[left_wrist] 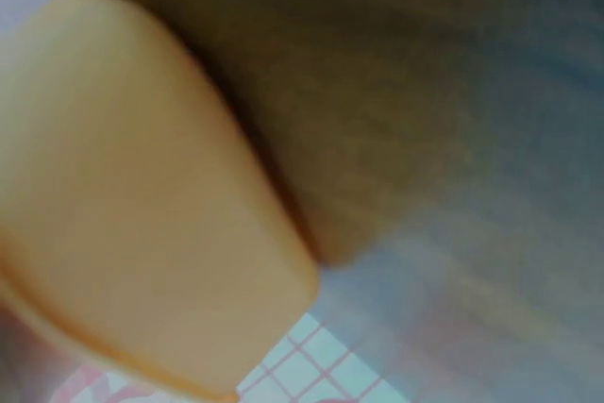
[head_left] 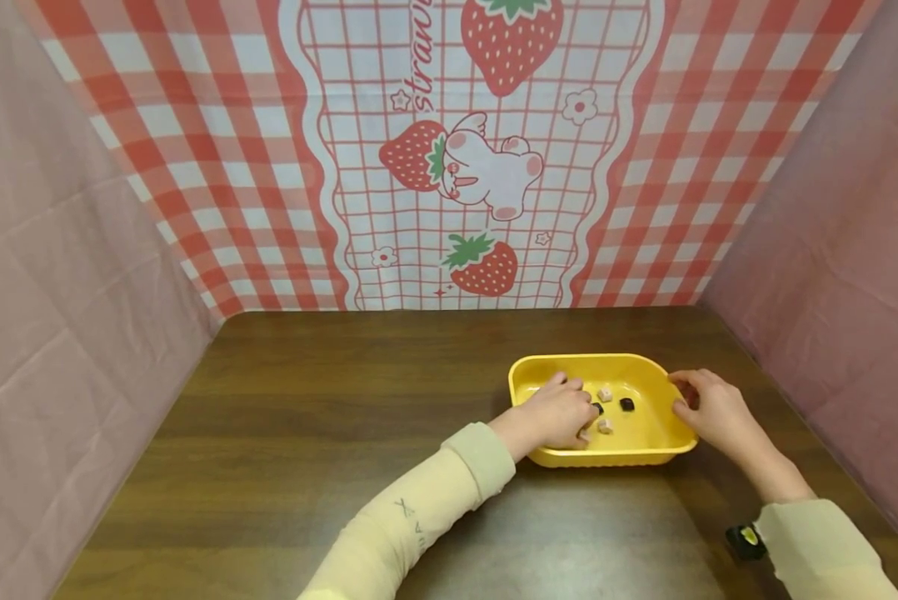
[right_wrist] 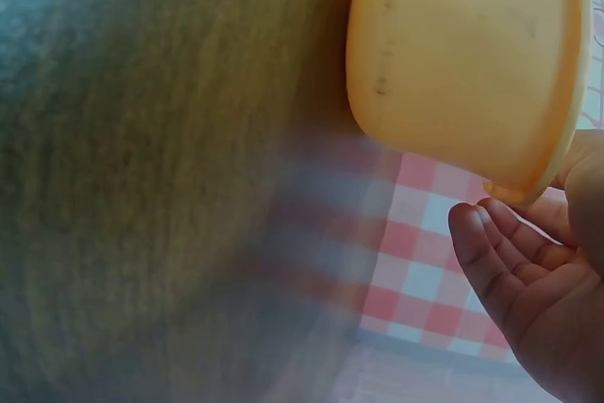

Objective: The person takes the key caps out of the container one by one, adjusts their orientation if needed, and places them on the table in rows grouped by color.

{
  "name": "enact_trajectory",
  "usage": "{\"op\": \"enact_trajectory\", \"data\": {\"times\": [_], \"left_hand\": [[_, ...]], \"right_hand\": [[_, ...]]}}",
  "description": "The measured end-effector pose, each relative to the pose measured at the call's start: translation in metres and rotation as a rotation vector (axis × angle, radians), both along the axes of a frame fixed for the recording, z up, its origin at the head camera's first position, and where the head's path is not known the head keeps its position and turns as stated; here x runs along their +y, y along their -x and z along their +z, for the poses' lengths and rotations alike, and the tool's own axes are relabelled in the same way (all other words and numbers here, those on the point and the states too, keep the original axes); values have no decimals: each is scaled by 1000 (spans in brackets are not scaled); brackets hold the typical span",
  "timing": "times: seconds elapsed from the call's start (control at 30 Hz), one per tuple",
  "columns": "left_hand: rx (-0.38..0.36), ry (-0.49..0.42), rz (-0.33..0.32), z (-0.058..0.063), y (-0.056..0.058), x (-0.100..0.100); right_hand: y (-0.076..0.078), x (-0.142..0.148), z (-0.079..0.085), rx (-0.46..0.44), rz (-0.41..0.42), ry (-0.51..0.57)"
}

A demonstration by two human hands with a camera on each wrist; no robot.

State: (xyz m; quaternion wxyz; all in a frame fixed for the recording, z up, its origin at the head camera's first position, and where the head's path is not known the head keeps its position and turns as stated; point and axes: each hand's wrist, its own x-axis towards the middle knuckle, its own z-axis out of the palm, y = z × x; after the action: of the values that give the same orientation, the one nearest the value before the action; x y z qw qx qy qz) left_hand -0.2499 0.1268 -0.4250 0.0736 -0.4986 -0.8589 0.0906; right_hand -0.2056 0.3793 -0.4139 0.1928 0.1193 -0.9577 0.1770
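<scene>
A yellow plastic basin stands on the table, right of centre. Several small cubes lie in it, among them a dark cube, a pale cube and another pale cube. My left hand reaches down over the basin's near left side, fingers spread, with a second dark cube right at the fingertips. At the basin's right end my right hand holds the rim. In the right wrist view its fingers bend under the outer edge. The left wrist view shows only the basin's outer wall.
The brown wooden table extends to the left and in front of the basin. A red-and-white checked strawberry cloth hangs behind it. Pink cloth walls stand at both sides. A small dark device sits at my right wrist.
</scene>
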Motion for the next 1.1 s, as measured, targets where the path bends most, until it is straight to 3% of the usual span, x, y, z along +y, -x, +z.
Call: {"op": "enact_trajectory", "data": {"times": [0.27,0.53,0.67,0.93,1.1], "left_hand": [[5,-64,12,20,-5,-17],[55,-160,54,37,-7,-43],[80,-213,82,48,-8,-57],[87,-274,147,68,-8,-85],[93,-334,183,70,-7,-108]], "right_hand": [[-1,4,1,-121,-44,90],[-2,10,10,-414,-49,277],[0,14,10,-512,-47,369],[5,19,7,-557,-20,432],[5,20,8,-594,-12,446]]}}
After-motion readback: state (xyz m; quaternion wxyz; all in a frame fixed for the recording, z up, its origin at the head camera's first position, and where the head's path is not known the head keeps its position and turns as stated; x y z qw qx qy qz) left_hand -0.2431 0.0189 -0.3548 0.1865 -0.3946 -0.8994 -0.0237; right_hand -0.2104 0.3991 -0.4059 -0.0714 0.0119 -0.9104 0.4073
